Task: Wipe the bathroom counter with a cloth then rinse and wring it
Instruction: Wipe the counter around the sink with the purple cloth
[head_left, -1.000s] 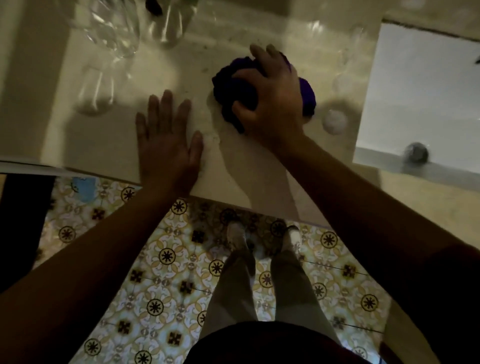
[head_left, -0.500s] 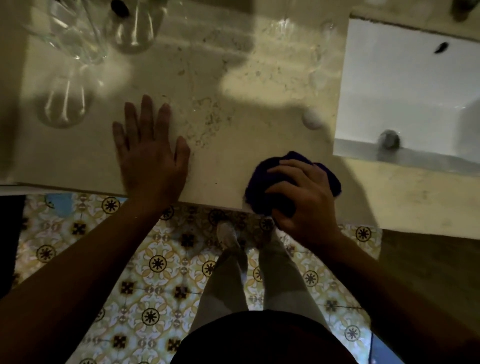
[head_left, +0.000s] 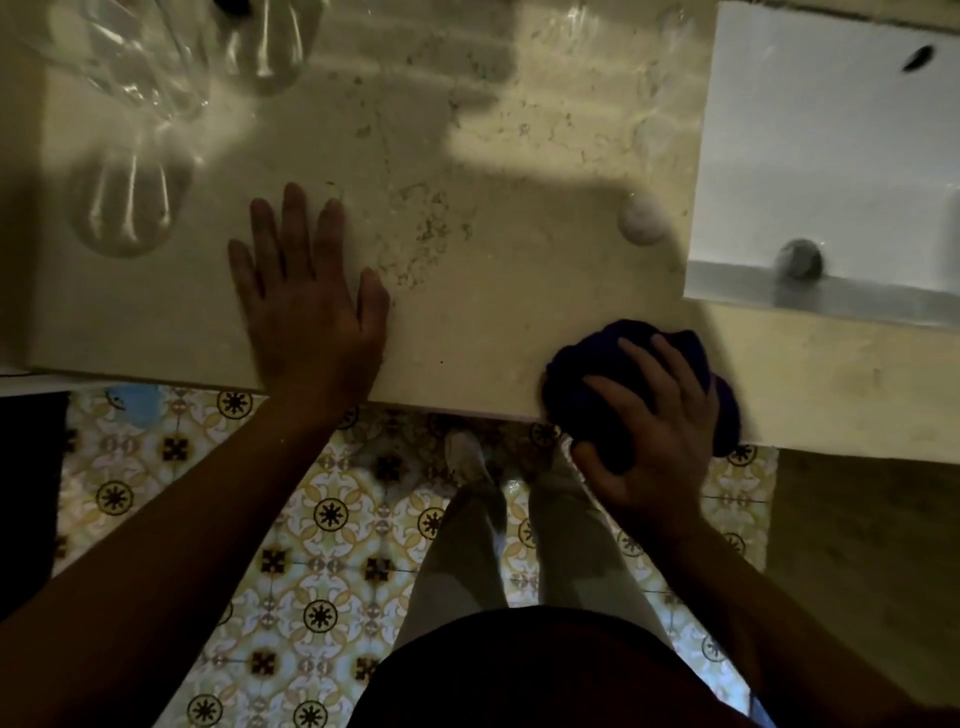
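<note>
A bunched dark purple cloth (head_left: 597, 364) lies at the front edge of the beige stone counter (head_left: 493, 291), partly over the rim. My right hand (head_left: 649, 431) presses down on the cloth with fingers curled over it. My left hand (head_left: 306, 306) rests flat on the counter to the left, palm down, fingers spread, holding nothing. A patch of dark crumbs (head_left: 426, 234) speckles the counter between the two hands. The white sink basin (head_left: 831, 156) with its drain (head_left: 800, 258) sits at the right.
Clear glass bottles (head_left: 156, 67) stand at the back left, and another clear glass vessel (head_left: 124, 208) sits near the left edge. A small white round object (head_left: 641, 218) lies beside the sink. Patterned floor tiles (head_left: 311, 519) and my legs (head_left: 467, 545) show below the counter.
My right hand has dragged the cloth from the back middle of the counter down to its front edge and slightly rightward. My left hand stays flat in the same spot.
</note>
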